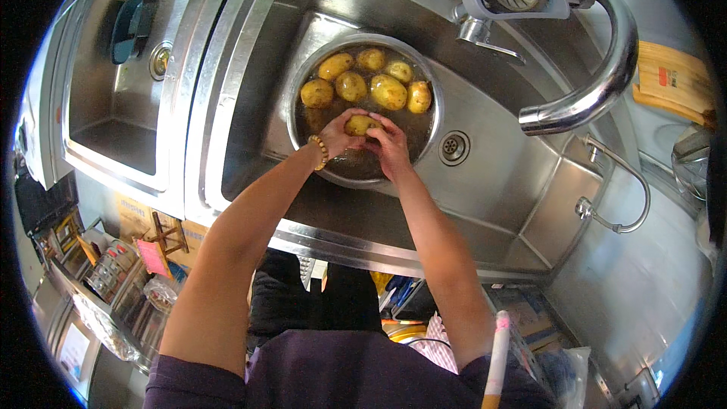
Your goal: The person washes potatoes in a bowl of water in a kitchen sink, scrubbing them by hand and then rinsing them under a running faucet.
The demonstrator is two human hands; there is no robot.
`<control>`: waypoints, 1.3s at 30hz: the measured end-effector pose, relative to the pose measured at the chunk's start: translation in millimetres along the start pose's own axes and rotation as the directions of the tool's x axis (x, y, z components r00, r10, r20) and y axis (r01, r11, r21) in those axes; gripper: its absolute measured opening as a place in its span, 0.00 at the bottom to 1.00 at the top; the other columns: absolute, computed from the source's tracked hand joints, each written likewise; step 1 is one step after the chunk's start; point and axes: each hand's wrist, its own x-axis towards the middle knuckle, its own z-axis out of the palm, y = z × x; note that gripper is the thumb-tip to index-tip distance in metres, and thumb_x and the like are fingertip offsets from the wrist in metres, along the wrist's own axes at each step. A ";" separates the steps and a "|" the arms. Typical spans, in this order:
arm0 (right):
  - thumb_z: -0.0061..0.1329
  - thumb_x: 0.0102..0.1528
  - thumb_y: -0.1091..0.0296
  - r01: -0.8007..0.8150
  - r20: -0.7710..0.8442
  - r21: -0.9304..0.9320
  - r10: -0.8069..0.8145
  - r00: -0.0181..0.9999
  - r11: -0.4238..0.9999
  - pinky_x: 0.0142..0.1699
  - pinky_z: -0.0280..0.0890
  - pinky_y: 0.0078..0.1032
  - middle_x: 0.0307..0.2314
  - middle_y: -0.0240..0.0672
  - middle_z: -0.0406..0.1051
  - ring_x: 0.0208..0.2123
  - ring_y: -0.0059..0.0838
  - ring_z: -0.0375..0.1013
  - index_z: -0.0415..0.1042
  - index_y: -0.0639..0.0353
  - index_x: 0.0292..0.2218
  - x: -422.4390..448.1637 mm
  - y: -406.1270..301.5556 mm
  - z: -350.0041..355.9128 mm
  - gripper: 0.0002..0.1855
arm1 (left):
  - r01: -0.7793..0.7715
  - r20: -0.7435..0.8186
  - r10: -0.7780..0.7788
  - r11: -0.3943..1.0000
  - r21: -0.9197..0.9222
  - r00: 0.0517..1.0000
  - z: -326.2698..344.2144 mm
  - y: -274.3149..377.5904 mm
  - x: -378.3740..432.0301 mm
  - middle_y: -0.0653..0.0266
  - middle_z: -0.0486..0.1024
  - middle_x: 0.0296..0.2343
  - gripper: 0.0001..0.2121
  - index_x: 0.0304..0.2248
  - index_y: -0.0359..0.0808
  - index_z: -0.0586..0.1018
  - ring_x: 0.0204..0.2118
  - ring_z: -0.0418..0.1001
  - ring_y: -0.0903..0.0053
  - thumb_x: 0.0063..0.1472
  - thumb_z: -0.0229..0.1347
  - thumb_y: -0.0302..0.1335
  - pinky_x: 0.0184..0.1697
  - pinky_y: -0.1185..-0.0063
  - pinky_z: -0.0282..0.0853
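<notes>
Both of my hands grip one yellow potato (361, 125) over the near half of a round metal basin (439, 119). My left hand (336, 132), with a beaded bracelet (321, 153) at the wrist, wraps its left side. Thumb and fingers of my right hand (392, 145) close on its right side. Murky brown water (397, 173) fills the basin. Several wet potatoes (388, 92) sit in the water beyond my hands. The basin rests on the floor of a stainless steel sink (488, 153).
A curved chrome faucet (619, 68) reaches over the sink's right side, its lever (500, 51) behind. The drain (454, 147) lies right of the basin. A thin second tap (644, 199) stands farther right. Another sink (108, 142) adjoins on the left. Wooden boards (673, 79) lean at the right wall.
</notes>
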 end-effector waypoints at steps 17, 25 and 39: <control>0.41 0.59 0.66 -0.009 -0.018 0.038 0.010 1.000 0.999 0.40 0.71 0.32 0.38 0.40 0.71 0.39 0.34 0.72 0.67 0.63 0.47 12.5 16.6 -1.1 0.17 | 0.129 -0.649 -0.188 0.982 -0.138 0.737 30.5 -18.4 24.5 0.54 0.75 0.33 0.19 0.41 0.35 0.72 0.31 0.76 0.68 0.54 0.56 0.39 0.26 0.73 0.75; 0.53 0.50 0.65 -0.257 -0.410 -0.725 -0.100 0.907 0.639 0.36 0.65 0.41 0.39 0.49 0.70 0.33 0.50 0.72 0.69 0.65 0.41 36.1 19.4 -11.2 0.18 | 0.042 -0.338 0.003 0.991 0.125 0.941 13.3 -28.2 -3.1 0.60 0.76 0.35 0.16 0.42 0.35 0.75 0.41 0.74 0.69 0.55 0.57 0.33 0.46 0.76 0.69; 0.56 0.48 0.66 0.083 -0.003 -0.972 -0.363 0.932 0.220 0.40 0.65 0.44 0.34 0.58 0.70 0.36 0.58 0.70 0.46 0.71 0.55 47.8 35.7 41.5 0.42 | 0.399 -0.385 0.310 0.019 0.917 0.869 23.5 9.0 -44.1 0.44 0.67 0.48 0.25 0.52 0.26 0.64 0.49 0.69 0.56 0.55 0.51 0.27 0.57 0.70 0.59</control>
